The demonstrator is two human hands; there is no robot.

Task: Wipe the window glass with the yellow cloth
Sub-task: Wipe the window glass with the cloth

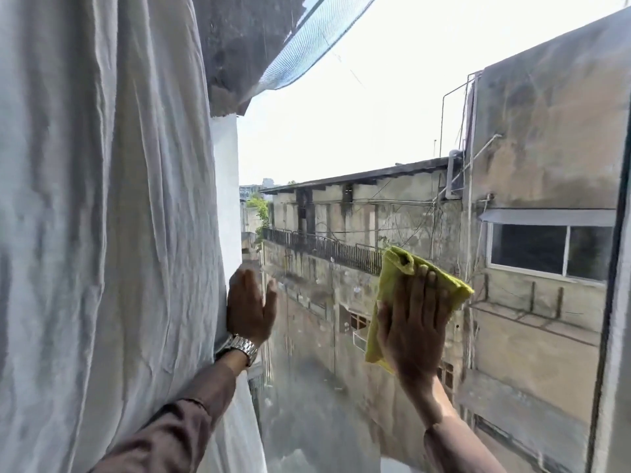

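One crumpled, fuzzy yellow cloth (391, 285): right hand (413, 326) presses it flat-fingered on seemingly streaky window glass (321, 397); left hand (251, 307) flat, lower centre.

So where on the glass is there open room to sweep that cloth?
Bare glass lies between the left hand and the yellow cloth, above the cloth, and from it to the dark window frame. Crowded at the left edge: white curtain against that hand.

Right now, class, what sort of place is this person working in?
Probably an upper-floor room: a curtain on the left, glass under the cloth, and buildings outside, seen from high up.
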